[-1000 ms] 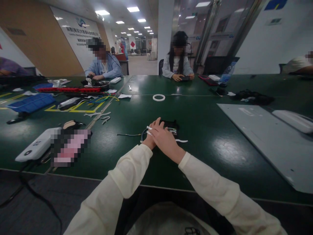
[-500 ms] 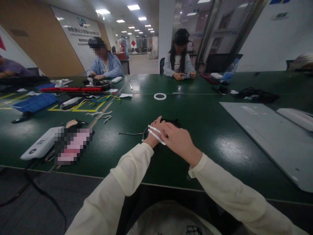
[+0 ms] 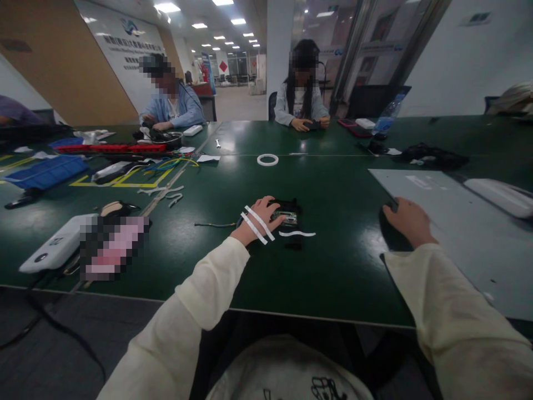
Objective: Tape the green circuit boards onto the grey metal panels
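Note:
My left hand [image 3: 262, 218] rests over the left end of a black device with an exposed circuit board [image 3: 287, 218], thumb and fingers bent onto it. Across the back of that hand run two white tape strips [image 3: 255, 225]. A wavy white tape strip [image 3: 297, 234] lies on the table just in front of the device. From the device's left side a dark cable [image 3: 216, 225] stretches along the tabletop. Off to the right, my right hand [image 3: 410, 221] is over the left edge of a grey panel [image 3: 449, 222], fingers loosely bent, thumb apart, nothing visible in them.
A white tape ring [image 3: 267, 160] lies farther back on the green table. To the left are a white power bank [image 3: 58, 243], a pixelated pink item [image 3: 119, 247], white twisted scraps [image 3: 166, 194] and a blue bin [image 3: 45, 171]. Two people sit across the table.
My right hand has left my left hand and moved right to the grey panel. The circuit board and loose tape strip have come into view. My left hand stays at the device.

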`<state>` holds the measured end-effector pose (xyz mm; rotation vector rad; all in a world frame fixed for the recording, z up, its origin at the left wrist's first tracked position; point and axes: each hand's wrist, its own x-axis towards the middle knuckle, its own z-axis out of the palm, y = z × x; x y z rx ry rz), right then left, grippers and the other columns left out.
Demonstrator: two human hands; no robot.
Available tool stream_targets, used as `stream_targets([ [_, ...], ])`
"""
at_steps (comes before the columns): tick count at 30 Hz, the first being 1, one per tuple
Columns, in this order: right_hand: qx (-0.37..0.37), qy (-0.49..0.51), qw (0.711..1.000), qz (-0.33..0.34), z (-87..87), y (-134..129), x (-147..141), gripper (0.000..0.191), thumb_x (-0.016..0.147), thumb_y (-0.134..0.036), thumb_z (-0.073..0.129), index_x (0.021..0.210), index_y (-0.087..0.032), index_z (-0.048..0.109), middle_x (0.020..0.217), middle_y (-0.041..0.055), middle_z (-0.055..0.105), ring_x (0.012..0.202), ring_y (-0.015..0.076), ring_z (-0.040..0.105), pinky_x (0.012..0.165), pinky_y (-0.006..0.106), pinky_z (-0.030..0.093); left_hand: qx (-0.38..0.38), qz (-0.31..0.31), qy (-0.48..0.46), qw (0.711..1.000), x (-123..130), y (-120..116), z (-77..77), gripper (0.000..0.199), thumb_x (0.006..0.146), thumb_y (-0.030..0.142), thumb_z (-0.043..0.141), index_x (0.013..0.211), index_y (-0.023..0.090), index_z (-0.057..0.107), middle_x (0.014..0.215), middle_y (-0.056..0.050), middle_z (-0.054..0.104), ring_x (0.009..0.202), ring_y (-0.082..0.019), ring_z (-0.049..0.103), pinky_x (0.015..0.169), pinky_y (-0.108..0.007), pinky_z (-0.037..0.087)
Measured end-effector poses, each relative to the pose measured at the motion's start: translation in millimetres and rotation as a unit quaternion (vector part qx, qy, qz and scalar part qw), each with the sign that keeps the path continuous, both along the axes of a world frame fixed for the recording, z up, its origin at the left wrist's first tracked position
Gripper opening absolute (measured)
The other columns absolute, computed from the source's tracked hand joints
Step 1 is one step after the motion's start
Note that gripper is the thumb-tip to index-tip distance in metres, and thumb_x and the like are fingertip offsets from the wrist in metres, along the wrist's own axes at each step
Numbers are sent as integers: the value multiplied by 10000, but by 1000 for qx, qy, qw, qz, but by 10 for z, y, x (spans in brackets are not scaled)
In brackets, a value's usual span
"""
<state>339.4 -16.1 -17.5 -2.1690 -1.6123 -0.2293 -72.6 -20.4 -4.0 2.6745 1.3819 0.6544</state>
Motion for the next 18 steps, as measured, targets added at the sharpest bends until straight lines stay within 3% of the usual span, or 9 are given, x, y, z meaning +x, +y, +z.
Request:
stream_targets([
  [6,-37,13,999,16,-110,137,24,498,850,-273,465,1302,-65,477,1226,240,526,1086,297,505,837,373,371,1,-82,16,996,-168,99,17,398,858,438,550,1157,175,558,1193,-111,495,1076,-246,514,896,-421,474],
  [10,-38,26,999,13,-98,137,3,511,845,-289,472,1298,-52,486,1227,233,529,1099,300,499,854,369,359,8,-91,34,995,-188,135,15,401,826,468,581,1094,169,570,1128,-105,501,999,-235,513,811,-379,492],
  [18,-33,75,997,-9,7,134,-62,484,843,-366,467,1206,-66,577,1138,217,585,1028,295,537,864,374,369,27,-78,77,994,-162,133,44,508,742,538,644,1079,172,544,1086,-98,496,939,-236,495,794,-385,465],
])
